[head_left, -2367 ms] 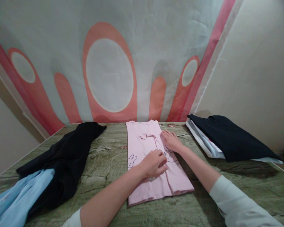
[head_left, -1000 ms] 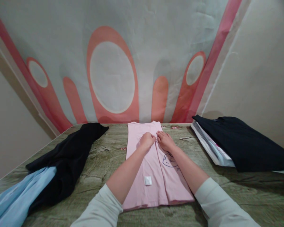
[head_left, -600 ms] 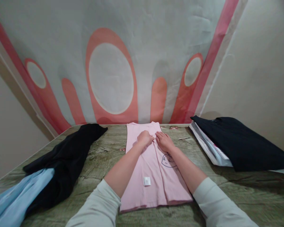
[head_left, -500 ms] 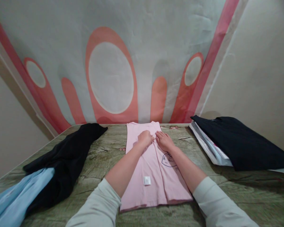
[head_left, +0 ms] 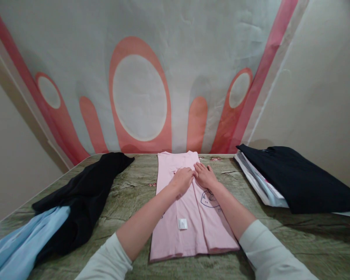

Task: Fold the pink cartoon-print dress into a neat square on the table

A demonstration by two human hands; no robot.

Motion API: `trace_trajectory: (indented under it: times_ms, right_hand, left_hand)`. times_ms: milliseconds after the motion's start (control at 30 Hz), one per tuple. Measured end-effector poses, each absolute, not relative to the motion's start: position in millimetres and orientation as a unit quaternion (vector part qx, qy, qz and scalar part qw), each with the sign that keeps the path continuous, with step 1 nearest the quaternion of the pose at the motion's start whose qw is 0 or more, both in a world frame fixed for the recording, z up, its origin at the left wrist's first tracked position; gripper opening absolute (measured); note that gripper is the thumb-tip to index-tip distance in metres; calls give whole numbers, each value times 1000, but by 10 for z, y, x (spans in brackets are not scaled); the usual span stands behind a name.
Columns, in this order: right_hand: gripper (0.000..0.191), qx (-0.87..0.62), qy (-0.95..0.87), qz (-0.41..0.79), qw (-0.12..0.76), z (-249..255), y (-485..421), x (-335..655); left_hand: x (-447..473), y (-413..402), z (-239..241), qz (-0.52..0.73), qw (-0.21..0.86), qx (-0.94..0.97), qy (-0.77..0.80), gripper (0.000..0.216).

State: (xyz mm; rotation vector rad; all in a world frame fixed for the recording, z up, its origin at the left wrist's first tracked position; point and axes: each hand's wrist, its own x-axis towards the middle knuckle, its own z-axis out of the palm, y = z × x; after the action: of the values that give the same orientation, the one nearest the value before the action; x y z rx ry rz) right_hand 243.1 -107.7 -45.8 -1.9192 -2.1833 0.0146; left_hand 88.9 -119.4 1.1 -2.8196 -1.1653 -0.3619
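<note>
A pink sleeveless-looking shirt (head_left: 192, 233) lies lengthwise on the table, folded inward, with a white label (head_left: 182, 224) and part of a dark line print showing. On its upper middle, my left hand (head_left: 183, 181) rests with fingers slightly bent and pointing right; its fingertips touch the fabric. My right hand (head_left: 205, 175) lies flat beside it on the shirt's right part, fingers stretched out. The two hands nearly meet at a crease running down the cloth. My palms hide the fabric beneath them.
On the left, a black garment (head_left: 84, 194) lies loosely with a light blue garment (head_left: 32, 237) by it. A stack of folded clothes with a black shirt (head_left: 297, 179) on top stands at the right. Behind the wood-patterned table (head_left: 131, 217) rises a printed wall covering (head_left: 181, 58).
My left hand has loosened from a closed, pinching shape to a flatter one and shifted slightly right and nearer. My right hand stays nearly in place. The view has moved slightly.
</note>
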Motion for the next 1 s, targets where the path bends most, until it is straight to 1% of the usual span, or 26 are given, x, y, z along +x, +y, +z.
trace_trajectory:
  times_ms: [267,367,433,500,600,700,833,900,1000]
  right_hand:
    - [54,-678,-728,15,97,-477,-1080,2587]
    - [52,-712,-696,17,90,-514,-1057,2752]
    - [51,-744,-661,15,99,-522,-1040,2833]
    - [50,-762,-635,-2,127,-509,-1028,2862]
    - [49,-718,-678,-23,155,-469,-1026,2811]
    - [49,-647,-753,6,121,-447,-1042,2727]
    - [55,-670,-737,52,74,-458,-1059,2700]
    - [56,-690,-719,59,63,-466,-1059,2714]
    - [56,-698,-711,59,58,-473,-1057,2727]
  left_hand:
    - [787,-1258,9,-105,65,-932,-342,22]
    - [784,-1257,11,-94,66,-932,-344,21]
    - [797,-1285,-3,-89,69,-931,-347,22]
    - [820,-1351,-35,-93,75,-928,-352,24]
    - [857,-1500,-115,-107,76,-928,-348,32]
    - [874,-1631,-195,-86,59,-933,-345,44]
    - [854,-1728,-217,-71,36,-928,-363,51]
    - [830,-1770,-183,-81,32,-927,-366,50]
    - [785,-1812,-93,-94,22,-929,-358,41]
